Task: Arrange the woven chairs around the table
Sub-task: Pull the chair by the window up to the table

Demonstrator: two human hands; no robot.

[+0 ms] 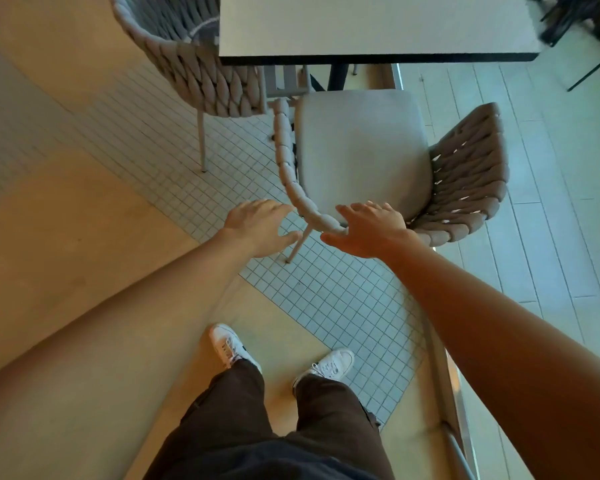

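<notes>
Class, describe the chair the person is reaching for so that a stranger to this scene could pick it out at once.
Start at the pale table at the top. Two woven chairs stand by its near edge; take the nearer chair, below the table, with both hands at its rim. Unlike the other chair, tucked at the table's left corner, its plain seat cushion is fully visible.

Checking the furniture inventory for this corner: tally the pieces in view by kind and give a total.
Woven chairs: 2, one near the hands and one tucked at the table's left side
Tables: 1
Total: 3

Neither hand has a grip yet: the left hand is open beside the near chair's rim, and the right hand is open over it.
</notes>
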